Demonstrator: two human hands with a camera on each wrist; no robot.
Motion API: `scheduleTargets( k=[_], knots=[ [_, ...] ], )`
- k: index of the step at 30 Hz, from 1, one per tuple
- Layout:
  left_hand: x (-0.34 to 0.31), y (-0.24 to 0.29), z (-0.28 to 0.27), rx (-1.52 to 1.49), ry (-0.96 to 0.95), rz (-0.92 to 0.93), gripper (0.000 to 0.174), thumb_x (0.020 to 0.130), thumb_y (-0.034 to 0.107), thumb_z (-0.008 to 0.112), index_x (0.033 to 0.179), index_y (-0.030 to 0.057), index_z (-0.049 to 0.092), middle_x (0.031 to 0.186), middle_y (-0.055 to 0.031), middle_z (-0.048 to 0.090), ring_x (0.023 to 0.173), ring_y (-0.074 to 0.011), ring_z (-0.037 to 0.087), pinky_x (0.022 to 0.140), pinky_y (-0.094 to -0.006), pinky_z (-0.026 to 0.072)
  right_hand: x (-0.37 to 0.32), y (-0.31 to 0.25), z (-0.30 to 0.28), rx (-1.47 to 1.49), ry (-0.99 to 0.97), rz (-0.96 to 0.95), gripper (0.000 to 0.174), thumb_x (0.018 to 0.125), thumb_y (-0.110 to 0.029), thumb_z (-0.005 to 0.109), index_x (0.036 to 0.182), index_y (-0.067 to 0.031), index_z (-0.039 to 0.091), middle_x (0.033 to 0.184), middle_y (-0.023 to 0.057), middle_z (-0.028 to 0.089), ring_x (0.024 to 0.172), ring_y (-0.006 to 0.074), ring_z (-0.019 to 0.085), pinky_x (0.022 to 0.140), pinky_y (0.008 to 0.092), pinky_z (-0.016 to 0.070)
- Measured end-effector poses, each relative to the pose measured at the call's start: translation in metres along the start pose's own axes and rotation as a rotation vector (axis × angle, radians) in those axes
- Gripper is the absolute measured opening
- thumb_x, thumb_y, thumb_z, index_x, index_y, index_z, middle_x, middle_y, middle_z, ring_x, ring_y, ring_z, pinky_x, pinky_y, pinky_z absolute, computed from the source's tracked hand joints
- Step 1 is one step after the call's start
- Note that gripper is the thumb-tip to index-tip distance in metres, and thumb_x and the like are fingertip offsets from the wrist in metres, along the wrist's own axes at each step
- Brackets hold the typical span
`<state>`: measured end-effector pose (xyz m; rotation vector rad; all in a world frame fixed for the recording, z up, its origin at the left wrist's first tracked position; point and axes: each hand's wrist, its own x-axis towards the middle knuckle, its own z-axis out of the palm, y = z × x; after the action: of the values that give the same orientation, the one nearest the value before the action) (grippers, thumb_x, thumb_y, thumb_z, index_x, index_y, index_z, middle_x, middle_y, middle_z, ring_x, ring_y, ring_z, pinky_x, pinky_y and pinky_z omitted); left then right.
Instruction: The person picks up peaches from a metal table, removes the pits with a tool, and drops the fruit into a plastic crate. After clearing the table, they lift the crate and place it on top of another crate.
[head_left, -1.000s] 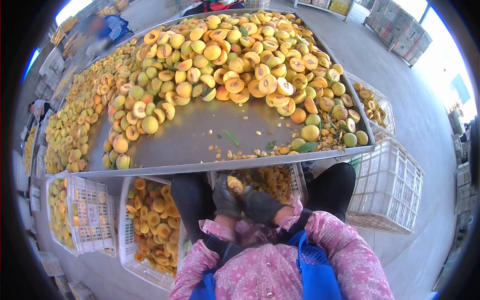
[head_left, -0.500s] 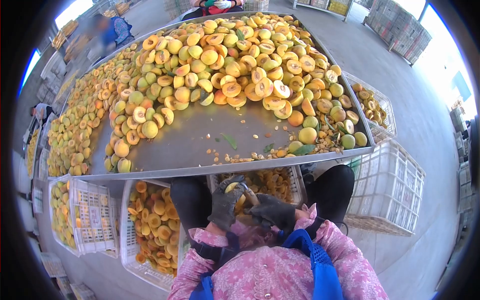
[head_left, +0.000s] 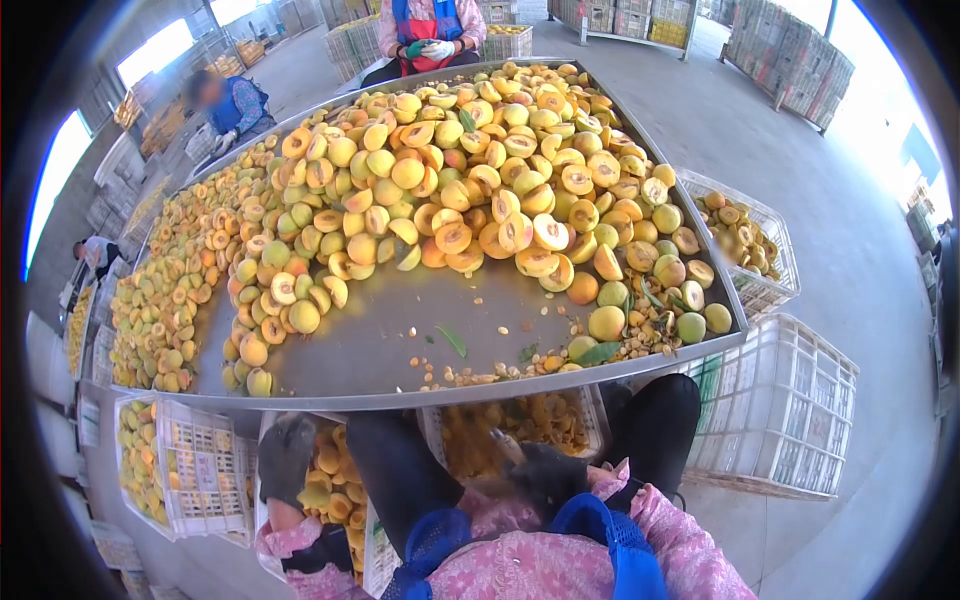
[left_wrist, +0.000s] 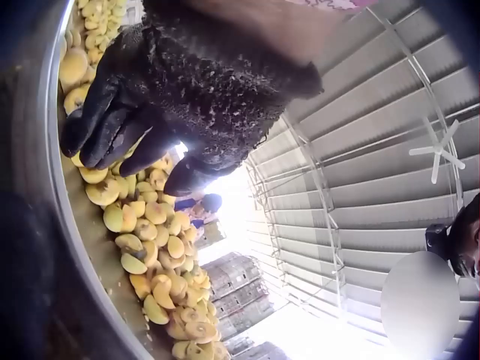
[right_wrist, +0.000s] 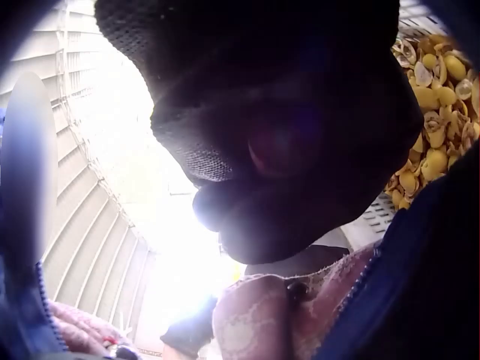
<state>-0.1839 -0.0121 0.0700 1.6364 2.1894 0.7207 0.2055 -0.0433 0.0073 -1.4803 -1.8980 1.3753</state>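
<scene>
My left hand [head_left: 287, 458], in a dark glove, is over the crate of peach halves [head_left: 335, 485] left of my knees. In the left wrist view its fingers [left_wrist: 112, 131] hang loosely apart with nothing between them. My right hand [head_left: 548, 478], also gloved, is over my lap at the near edge of the crate between my knees [head_left: 597, 425]. It grips a short slim tool [head_left: 507, 445] whose pale end sticks out past the fingers. In the right wrist view the dark glove [right_wrist: 285, 150] hides the tool.
A metal-rimmed table [head_left: 400, 325] bears a big heap of whole and halved peaches [head_left: 450, 190], with loose pits and leaves near its front edge. White crates stand left [head_left: 205, 470] and right [head_left: 775, 410]. Across the table sits another person [head_left: 432, 40]; one more [head_left: 235, 105] is at the far left.
My left hand has moved left from my lap to over the left crate and no longer holds the peach. The right hand stays near my lap with the tool. The head view has tilted up.
</scene>
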Motion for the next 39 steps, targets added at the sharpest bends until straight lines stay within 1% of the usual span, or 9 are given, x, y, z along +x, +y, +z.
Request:
scheduleTargets(
  k=[5,9,11,14,23,30,32,35,39],
  knots=[
    [0.116,0.117,0.081,-0.757,-0.179,-0.169,0.035,0.086,0.022,0.065,0.113,0.0007,0.062,0.09,-0.0036,0.063,0.073,-0.0099,0.06,0.061,-0.0243,0.052,0.021,0.042,-0.008,0.629,-0.318,0.361,0.022,0.082,-0.02,0.065,0.087,0.0008,0.063,0.065,0.009,0.062,0.059,0.0174,0.06,0.053,0.0292,0.0454],
    [0.223,0.168,0.186,-0.314,-0.113,0.277,0.034,0.084,0.027,0.063,0.107,0.0012,0.063,0.097,-0.0186,0.067,0.082,-0.0262,0.067,0.072,-0.0338,0.0534,0.018,0.059,-0.004,0.613,-0.242,0.373,0.023,0.082,-0.021,0.065,0.09,0.0009,0.063,0.067,0.0089,0.063,0.06,0.0173,0.061,0.053,0.0295,0.0454],
    [0.228,0.211,0.209,0.058,-0.069,0.154,0.035,0.081,0.027,0.069,0.107,0.0029,0.064,0.09,-0.0049,0.067,0.077,-0.0155,0.063,0.063,-0.0307,0.0515,0.018,0.064,-0.009,0.605,-0.198,0.397,0.024,0.082,-0.021,0.065,0.091,0.001,0.062,0.068,0.0089,0.063,0.061,0.0173,0.061,0.053,0.0297,0.0453],
    [0.219,0.228,0.231,-0.161,-0.036,0.173,0.041,0.074,0.027,0.073,0.104,0.0009,0.064,0.097,-0.0213,0.067,0.087,-0.0328,0.066,0.075,-0.0392,0.0517,0.029,0.059,-0.028,0.437,-0.29,0.363,0.022,0.081,-0.017,0.063,0.094,0.0005,0.063,0.072,0.0075,0.065,0.064,0.017,0.061,0.057,0.0326,0.0469],
    [0.157,0.159,0.212,-1.22,-0.58,0.138,0.034,0.088,0.015,0.06,0.114,-0.0052,0.056,0.097,-0.0154,0.066,0.086,-0.0249,0.066,0.08,-0.0382,0.0559,0.018,0.014,-0.056,0.641,-0.322,0.345,0.03,0.088,-0.022,0.061,0.111,-0.0042,0.054,0.074,0.0045,0.058,0.067,0.0134,0.059,0.06,0.0297,0.0477],
    [0.048,0.181,0.175,-1.811,-0.746,-0.434,0.044,0.098,0.023,0.044,0.133,-0.0032,0.041,0.127,-0.0185,0.053,0.109,-0.0275,0.057,0.096,-0.043,0.0484,0.029,-0.023,-0.062,0.955,-0.238,0.35,0.031,0.089,-0.025,0.064,0.11,-0.0048,0.052,0.07,0.0014,0.055,0.057,0.0083,0.054,0.045,0.0224,0.0403],
    [0.022,0.178,0.181,-1.67,-0.717,-0.302,0.043,0.098,0.022,0.045,0.133,-0.0023,0.042,0.128,-0.0179,0.052,0.11,-0.0264,0.057,0.096,-0.0416,0.0484,0.037,-0.019,-0.051,0.371,0.136,-0.487,0.03,0.089,-0.024,0.064,0.109,-0.0052,0.052,0.071,0.0018,0.056,0.057,0.008,0.054,0.046,0.0225,0.041],
    [0.002,0.189,0.167,-1.738,-0.767,-0.359,0.041,0.095,0.016,0.051,0.132,0.0004,0.044,0.125,-0.0156,0.054,0.11,-0.0236,0.057,0.095,-0.0365,0.0486,0.043,-0.033,-0.058,0.868,0.046,0.123,0.03,0.09,-0.021,0.064,0.112,-0.0051,0.052,0.077,0.0028,0.058,0.058,0.0083,0.055,0.046,0.0236,0.0427],
    [-0.006,0.182,0.156,-1.405,-0.733,-0.157,0.036,0.088,0.012,0.06,0.122,0.0026,0.053,0.114,-0.0113,0.059,0.104,-0.0218,0.059,0.092,-0.0331,0.0487,0.045,-0.038,-0.068,0.729,0.096,0.076,0.033,0.089,-0.016,0.063,0.117,-0.0036,0.051,0.083,0.003,0.057,0.059,0.0077,0.055,0.047,0.0229,0.0447]
  ],
)
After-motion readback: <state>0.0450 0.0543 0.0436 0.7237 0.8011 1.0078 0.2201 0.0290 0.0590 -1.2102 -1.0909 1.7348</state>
